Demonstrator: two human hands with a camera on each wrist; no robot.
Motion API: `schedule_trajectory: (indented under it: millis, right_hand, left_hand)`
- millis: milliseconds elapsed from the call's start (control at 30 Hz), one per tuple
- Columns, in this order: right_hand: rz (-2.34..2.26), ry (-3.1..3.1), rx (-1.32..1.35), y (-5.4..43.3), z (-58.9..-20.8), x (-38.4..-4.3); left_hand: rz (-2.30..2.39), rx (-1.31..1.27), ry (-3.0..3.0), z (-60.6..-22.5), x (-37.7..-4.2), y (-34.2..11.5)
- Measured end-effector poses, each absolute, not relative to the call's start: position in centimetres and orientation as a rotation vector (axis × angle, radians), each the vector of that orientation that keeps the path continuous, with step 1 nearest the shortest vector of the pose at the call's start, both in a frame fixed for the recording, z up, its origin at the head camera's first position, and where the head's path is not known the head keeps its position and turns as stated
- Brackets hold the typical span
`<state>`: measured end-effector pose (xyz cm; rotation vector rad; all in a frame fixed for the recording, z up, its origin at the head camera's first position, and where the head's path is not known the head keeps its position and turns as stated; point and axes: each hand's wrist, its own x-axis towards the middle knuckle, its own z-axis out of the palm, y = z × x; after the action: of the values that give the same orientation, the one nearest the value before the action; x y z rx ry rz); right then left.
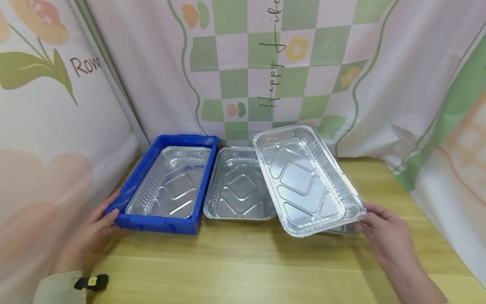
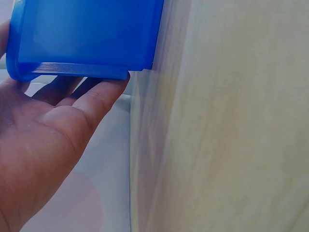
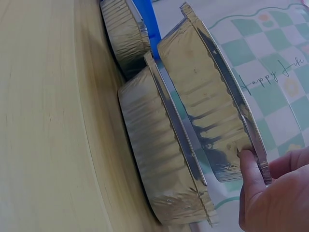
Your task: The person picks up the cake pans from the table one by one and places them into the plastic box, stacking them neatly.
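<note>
My right hand [image 1: 379,228] pinches the near right corner of a foil tray [image 1: 303,177], which is lifted and tilted above the wooden table [image 1: 243,266]. In the right wrist view my thumb [image 3: 251,179] presses the outside of this foil tray [image 3: 212,111], just above another foil tray [image 3: 154,145] that rests on the table. That lower tray [image 1: 343,230] barely shows in the head view. My left hand [image 1: 96,226] touches the near left corner of a blue bin [image 1: 136,181], its straight fingers [image 2: 96,96] under the bin's rim [image 2: 72,70]. A foil tray [image 1: 171,183] lies in the bin.
A further foil tray [image 1: 237,185] sits on the table between the bin and the lifted tray. Printed cloth [image 1: 265,63] hangs close behind and on both sides. Bare wood runs along the table's front.
</note>
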<state>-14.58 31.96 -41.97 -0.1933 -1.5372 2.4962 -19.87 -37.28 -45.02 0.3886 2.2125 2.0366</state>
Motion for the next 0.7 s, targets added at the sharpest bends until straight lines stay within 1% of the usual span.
schedule_trajectory:
  millis: [267,567,700]
  right_hand:
    - [2.458,-1.572,-0.194,30.6,-41.9,-14.9]
    - [2.497,-1.542,-0.132,28.8,-41.7,-15.3]
    - [2.503,-1.553,-0.125,27.9,-41.6,-15.4]
  left_hand:
    - [2.004,0.386,2.245,-45.0,-20.0,-37.2]
    - [1.968,0.336,2.286,-45.0,-20.1,-37.3]
    - [1.984,0.365,2.276,-45.0,-20.2,-37.2]
